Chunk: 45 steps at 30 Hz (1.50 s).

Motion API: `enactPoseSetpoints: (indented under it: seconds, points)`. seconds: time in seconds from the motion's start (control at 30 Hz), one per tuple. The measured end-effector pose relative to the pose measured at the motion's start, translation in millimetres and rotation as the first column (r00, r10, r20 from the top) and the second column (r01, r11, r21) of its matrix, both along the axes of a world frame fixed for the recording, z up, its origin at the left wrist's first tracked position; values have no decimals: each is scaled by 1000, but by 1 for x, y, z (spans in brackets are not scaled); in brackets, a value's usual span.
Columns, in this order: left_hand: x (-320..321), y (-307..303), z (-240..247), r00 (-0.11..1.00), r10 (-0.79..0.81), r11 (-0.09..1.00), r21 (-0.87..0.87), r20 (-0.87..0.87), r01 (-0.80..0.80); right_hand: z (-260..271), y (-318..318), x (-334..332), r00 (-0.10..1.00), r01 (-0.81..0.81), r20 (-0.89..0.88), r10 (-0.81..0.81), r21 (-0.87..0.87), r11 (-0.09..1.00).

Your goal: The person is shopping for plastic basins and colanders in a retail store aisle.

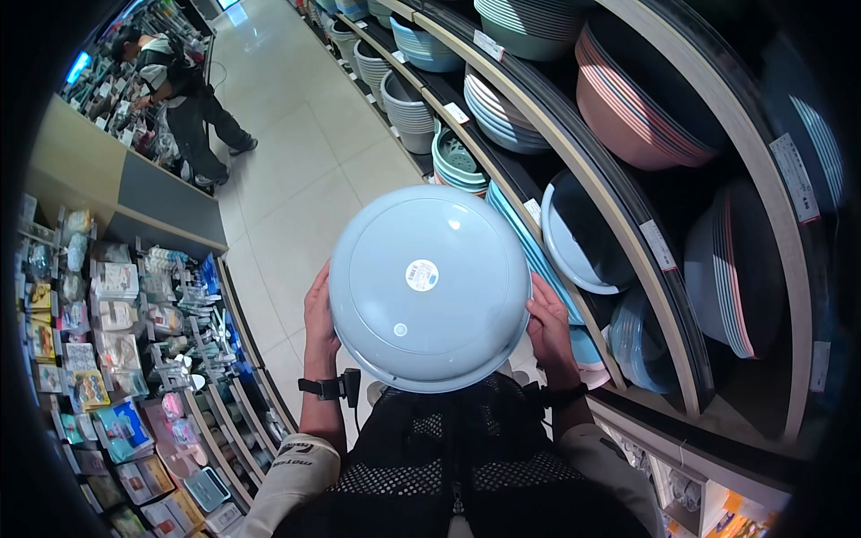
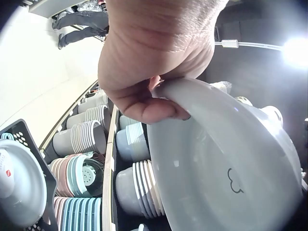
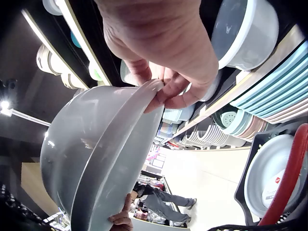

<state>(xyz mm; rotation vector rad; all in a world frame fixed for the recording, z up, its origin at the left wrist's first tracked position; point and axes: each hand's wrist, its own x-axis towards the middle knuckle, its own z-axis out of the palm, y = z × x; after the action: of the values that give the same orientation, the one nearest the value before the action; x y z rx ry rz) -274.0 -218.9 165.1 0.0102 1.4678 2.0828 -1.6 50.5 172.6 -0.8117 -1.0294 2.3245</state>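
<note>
A pale blue plastic wash basin (image 1: 430, 305) is held up in front of the chest, its underside with a round label (image 1: 421, 275) facing the head camera. My left hand (image 1: 320, 314) grips its rim on one side, thumb and fingers curled over the edge in the left wrist view (image 2: 154, 62). On the opposite side my right hand (image 1: 549, 327) pinches the rim; the right wrist view shows its fingers (image 3: 175, 94) bent round the lip. Inside the basin (image 2: 207, 168) a small dark outline drawing shows on the bottom.
Shelves (image 1: 650, 224) of stacked basins and buckets line the right. Packaged goods (image 1: 117, 323) hang on the left. A person (image 1: 184, 99) stands up the tiled aisle (image 1: 287, 161). Below is a black basket (image 3: 244, 185) with a red handle (image 3: 291, 178) and another pale basin (image 3: 262, 166).
</note>
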Motion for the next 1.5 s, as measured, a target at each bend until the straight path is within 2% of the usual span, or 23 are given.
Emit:
enactPoseSetpoints:
  seconds: [0.33, 0.53, 0.6, 0.67, 0.9, 1.17, 1.5]
  points:
    - [9, -2, 8, 998, 34, 998, -44, -49, -37, -20, 4, -3, 1000, 12, 19, -11, -47, 999]
    - [13, -2, 20, 998, 15, 1000, -18, -63, -17, -26, 4, -5, 999, -30, 41, 30, 4, 1000]
    - [14, -2, 23, 998, 18, 1000, 0, -56, -18, -24, 1, -8, 997, 43, 60, -40, -47, 998]
    - [13, -5, 23, 997, -25, 999, 44, -72, 29, -26, 1, -7, 997, 47, 64, -44, -43, 998]
    - [14, -7, 25, 996, -42, 997, 58, -79, 47, -34, 0, -7, 993, 64, 104, -59, -46, 997]
    - [15, -5, 28, 995, -48, 993, 102, -85, 56, -34, 0, -6, 993, 72, 97, -64, -75, 995]
    - [12, -6, 17, 996, -49, 996, 76, -76, 54, -24, 3, -9, 996, 71, 55, -68, -58, 996]
